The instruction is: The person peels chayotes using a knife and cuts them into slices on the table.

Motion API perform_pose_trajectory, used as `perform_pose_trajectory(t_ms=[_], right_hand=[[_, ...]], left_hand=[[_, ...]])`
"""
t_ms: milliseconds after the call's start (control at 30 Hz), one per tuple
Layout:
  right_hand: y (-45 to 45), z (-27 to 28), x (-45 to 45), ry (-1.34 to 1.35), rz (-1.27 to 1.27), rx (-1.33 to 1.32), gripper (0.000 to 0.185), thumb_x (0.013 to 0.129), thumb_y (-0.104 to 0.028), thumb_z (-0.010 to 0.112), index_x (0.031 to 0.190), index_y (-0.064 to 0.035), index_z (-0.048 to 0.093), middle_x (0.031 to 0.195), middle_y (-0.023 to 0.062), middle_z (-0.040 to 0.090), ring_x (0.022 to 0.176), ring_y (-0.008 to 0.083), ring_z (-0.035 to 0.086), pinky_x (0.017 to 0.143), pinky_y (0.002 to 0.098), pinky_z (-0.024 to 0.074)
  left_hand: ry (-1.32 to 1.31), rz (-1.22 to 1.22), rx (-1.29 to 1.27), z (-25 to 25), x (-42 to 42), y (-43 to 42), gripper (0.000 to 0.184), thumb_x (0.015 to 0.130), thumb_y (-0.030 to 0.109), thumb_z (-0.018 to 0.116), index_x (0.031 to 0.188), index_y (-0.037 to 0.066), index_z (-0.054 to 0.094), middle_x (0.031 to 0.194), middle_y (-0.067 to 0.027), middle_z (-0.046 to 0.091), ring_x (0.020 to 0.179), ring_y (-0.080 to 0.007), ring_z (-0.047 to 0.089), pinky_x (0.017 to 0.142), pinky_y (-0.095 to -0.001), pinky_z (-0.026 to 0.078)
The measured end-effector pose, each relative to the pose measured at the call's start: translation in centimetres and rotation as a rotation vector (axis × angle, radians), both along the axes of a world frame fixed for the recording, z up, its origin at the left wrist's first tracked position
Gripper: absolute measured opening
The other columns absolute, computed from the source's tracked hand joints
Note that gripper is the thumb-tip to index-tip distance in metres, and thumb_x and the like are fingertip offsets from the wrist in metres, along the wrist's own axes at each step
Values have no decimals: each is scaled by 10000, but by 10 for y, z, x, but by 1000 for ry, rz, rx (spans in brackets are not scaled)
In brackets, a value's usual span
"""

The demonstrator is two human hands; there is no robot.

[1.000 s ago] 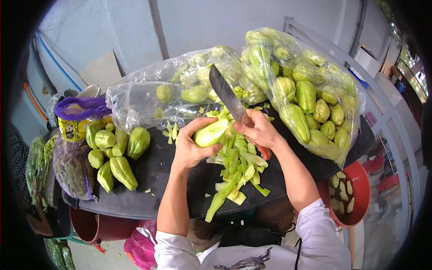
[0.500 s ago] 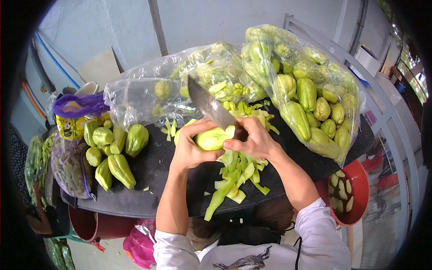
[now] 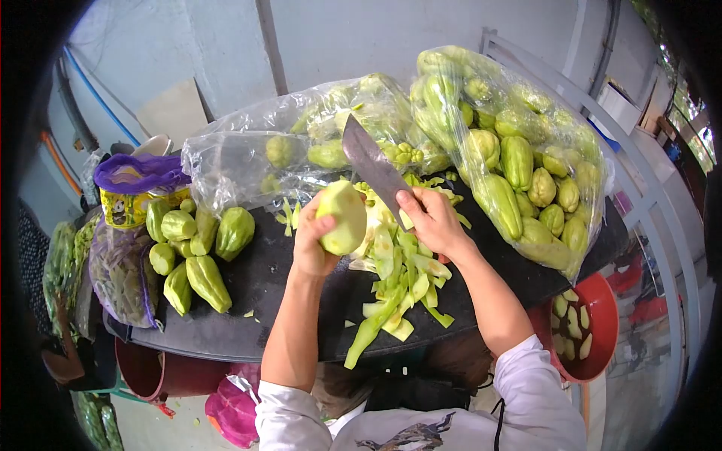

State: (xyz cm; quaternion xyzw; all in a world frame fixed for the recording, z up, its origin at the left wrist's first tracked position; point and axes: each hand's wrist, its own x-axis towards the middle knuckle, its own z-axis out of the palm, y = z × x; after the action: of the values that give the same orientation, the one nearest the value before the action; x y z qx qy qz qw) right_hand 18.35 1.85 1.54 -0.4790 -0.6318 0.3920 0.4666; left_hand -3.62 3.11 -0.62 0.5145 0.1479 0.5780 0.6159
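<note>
A pale, peeled chayote [image 3: 344,218] stands on end in my left hand [image 3: 312,239], its fingers and thumb wrapped around it. My right hand [image 3: 434,219] grips a broad knife [image 3: 374,164] near its handle end, the blade slanting up and left over the table. Between and below the hands lies a heap of green peelings [image 3: 398,278]. Knife and chayote are apart. The knife's handle is mostly hidden in my right fist.
Several unpeeled chayotes [image 3: 203,282] lie on the dark table [image 3: 301,316] at left, beside a purple mesh bag [image 3: 120,274]. Clear plastic bags of chayotes [image 3: 519,165] stand at the back and right. Below right, a red bucket [image 3: 605,338] holds peeled pieces.
My left hand has turned the chayote upright and drawn it away from the blade. The knife has moved slightly right, off the chayote, in my right hand.
</note>
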Motion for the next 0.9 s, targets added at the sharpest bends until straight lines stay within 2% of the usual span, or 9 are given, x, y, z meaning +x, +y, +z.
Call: perform_pose_trajectory(t_ms=[67, 100, 133, 233, 467, 667, 733, 767, 900], right_hand=[[0, 3, -1, -284, -63, 139, 386, 888, -341, 712, 903, 37, 635, 691, 103, 654, 606, 165, 631, 598, 335, 517], [1, 1, -2, -282, -62, 138, 386, 888, -341, 712, 903, 37, 635, 691, 103, 654, 606, 165, 631, 598, 335, 517], [4, -4, -4, -249, -84, 166, 358, 863, -298, 740, 930, 37, 631, 727, 123, 677, 642, 184, 655, 624, 345, 525], [11, -15, -1, -219, -106, 180, 337, 845, -238, 759, 980, 38, 619, 780, 148, 704, 705, 220, 693, 661, 362, 535], [-2, -3, -12, -179, -72, 195, 228, 920, -151, 662, 990, 39, 557, 729, 159, 675, 678, 243, 690, 614, 368, 519], [-16, 4, -24, -151, 84, 47, 297, 955, -196, 633, 1028, 56, 495, 717, 153, 661, 658, 269, 683, 576, 377, 505], [-13, -5, -28, -170, 57, 167, 295, 964, -206, 625, 1033, 54, 505, 741, 156, 677, 689, 272, 697, 610, 372, 527], [-12, -8, -30, -118, 37, 249, 307, 960, -220, 634, 1044, 52, 518, 761, 159, 686, 713, 276, 704, 631, 364, 537], [-6, -11, -30, -31, 10, 374, 368, 923, -272, 695, 1082, 32, 562, 811, 144, 714, 757, 242, 720, 679, 333, 555]], left_hand=[[-227, -28, -259, 5, 1, -1, 570, 811, 375, 664, 1234, 6, 566, 1084, -158, 650, 996, -281, 642, 879, -416, 541], [-297, -31, -345, 2, 2, 3, 483, 886, 393, 577, 1200, 26, 576, 1066, -163, 637, 980, -286, 621, 887, -435, 528], [-296, -30, -346, 0, 2, 6, 483, 886, 393, 577, 1200, 26, 576, 1066, -163, 637, 980, -286, 621, 887, -435, 528], [-460, 68, -728, 3, 10, 5, 384, 967, 337, 503, 1180, 27, 582, 1074, -159, 625, 993, -302, 613, 935, -461, 511], [-581, 120, -736, 0, 9, 7, 411, 988, 350, 516, 1182, -9, 564, 1139, -184, 609, 1014, -331, 610, 971, -514, 504], [-519, 160, -618, -1, 13, 6, 558, 987, 472, 530, 1247, -22, 527, 1242, -187, 581, 1183, -371, 567, 1012, -527, 512], [-467, 270, -527, 0, 16, 6, 564, 974, 455, 566, 1264, -26, 521, 1272, -200, 568, 1190, -376, 570, 1008, -502, 528], [-488, 244, -523, 0, 14, 6, 488, 966, 333, 623, 1277, -26, 513, 1291, -195, 563, 1183, -391, 576, 1015, -484, 527], [-469, 182, -450, 3, 13, 1, 466, 937, 213, 665, 1293, -30, 487, 1307, -181, 561, 1182, -412, 575, 1026, -477, 522]])
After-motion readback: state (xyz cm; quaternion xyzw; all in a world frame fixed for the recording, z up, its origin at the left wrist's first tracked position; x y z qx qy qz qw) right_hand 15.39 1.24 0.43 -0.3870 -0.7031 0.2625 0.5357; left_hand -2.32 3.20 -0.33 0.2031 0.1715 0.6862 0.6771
